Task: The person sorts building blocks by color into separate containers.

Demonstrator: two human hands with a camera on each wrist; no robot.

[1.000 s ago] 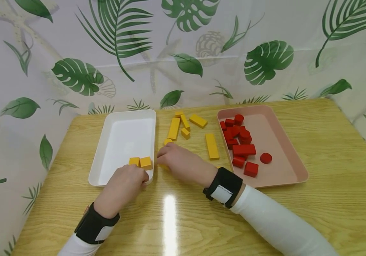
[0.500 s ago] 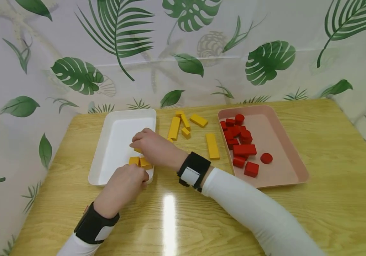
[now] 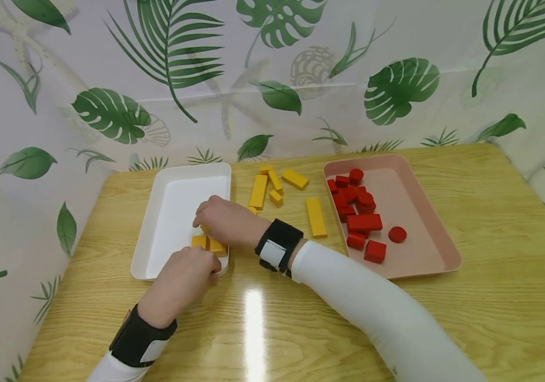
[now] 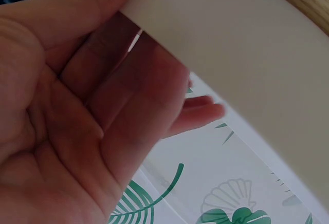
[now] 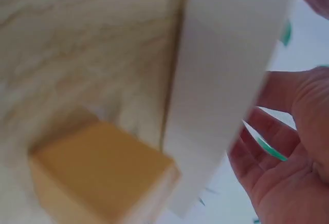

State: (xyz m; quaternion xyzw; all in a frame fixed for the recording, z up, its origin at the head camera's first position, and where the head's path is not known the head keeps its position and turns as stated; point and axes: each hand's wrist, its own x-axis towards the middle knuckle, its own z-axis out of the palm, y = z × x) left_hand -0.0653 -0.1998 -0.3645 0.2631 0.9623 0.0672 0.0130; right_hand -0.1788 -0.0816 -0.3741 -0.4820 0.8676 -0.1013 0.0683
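My left hand (image 3: 184,284) grips the near right corner of the white tray (image 3: 141,233). In the left wrist view its thumb and fingers lie on either side of the tray wall (image 4: 241,64). Over the tray's right wall reaches my right hand (image 3: 228,220), holding a small yellow block (image 3: 204,229) whose lower part shows under the fingers. The tray wall hides the right fingertips in the right wrist view. Next to that block, inside the tray, sit a yellow cube (image 3: 199,242) and another yellow block (image 3: 217,247), partly covered by the hands.
On the wooden table right of the white tray lie several yellow blocks, among them a long one (image 3: 316,217) and an upright-looking oblong (image 3: 258,192). A pink tray (image 3: 415,212) with several red blocks (image 3: 364,223) stands further right. A leaf-printed cloth (image 3: 272,106) hangs behind.
My right hand has moved left from the table beside the white tray to over its inside, with a yellow block, then dipped slightly. The left hand has kept its place on the tray.
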